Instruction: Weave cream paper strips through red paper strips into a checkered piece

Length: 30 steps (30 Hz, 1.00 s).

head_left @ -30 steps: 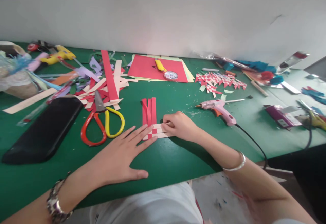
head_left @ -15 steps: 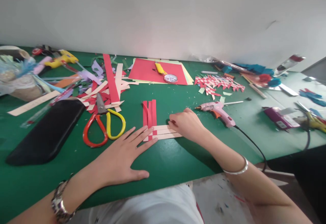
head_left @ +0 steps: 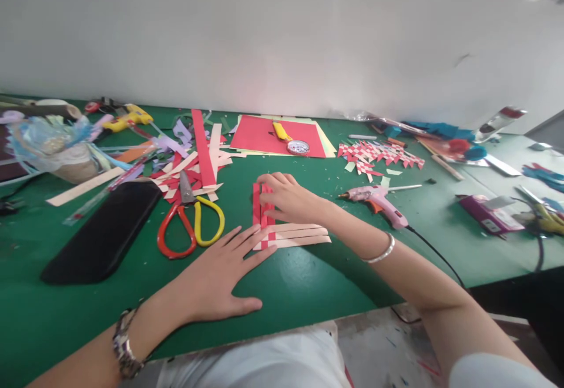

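on the green table [head_left: 308, 294], the left hand [head_left: 215, 276] lies spread against the woven paper [head_left: 268, 240]; the right hand [head_left: 286, 197] bends over its red strips [head_left: 256, 206], any pinch unclear. likely light and easily creased, they should be held by loose ends.

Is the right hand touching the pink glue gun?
Apart: in the head view, green tabletop shows between the right hand and the pink glue gun.

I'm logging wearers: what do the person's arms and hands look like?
The left hand is gloveless, with a chunky dark-and-pale band at its wrist. The right hand is gloveless too; that arm wears a slim silvery bangle and, higher up, a pale sleeve.
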Each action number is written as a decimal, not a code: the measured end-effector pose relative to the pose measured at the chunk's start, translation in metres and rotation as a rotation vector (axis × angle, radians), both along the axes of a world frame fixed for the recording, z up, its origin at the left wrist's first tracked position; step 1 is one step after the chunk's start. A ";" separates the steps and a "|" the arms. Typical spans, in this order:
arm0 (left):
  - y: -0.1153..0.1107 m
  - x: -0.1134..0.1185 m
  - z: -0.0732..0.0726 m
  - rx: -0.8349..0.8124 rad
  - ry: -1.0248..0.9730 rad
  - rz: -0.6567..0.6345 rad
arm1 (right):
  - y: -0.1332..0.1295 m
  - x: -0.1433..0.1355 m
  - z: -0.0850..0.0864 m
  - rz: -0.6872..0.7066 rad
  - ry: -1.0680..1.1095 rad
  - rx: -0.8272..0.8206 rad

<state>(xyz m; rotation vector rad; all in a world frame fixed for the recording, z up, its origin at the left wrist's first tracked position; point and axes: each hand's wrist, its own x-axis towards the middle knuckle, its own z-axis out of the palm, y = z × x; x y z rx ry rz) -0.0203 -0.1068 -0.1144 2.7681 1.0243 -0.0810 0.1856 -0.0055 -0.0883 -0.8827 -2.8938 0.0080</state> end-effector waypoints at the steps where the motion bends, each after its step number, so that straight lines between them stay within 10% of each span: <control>1: 0.000 0.000 0.000 0.001 -0.001 0.001 | 0.005 0.002 0.001 -0.004 0.014 -0.033; 13: 0.000 -0.001 -0.001 -0.052 0.004 0.023 | 0.031 -0.010 -0.012 -0.195 -0.025 -0.174; 21: 0.000 -0.001 -0.001 -0.032 0.008 0.013 | 0.034 -0.027 0.000 -0.306 -0.101 -0.129; 30: -0.001 -0.001 0.001 -0.021 -0.031 0.003 | 0.052 -0.029 0.021 -0.215 -0.097 -0.439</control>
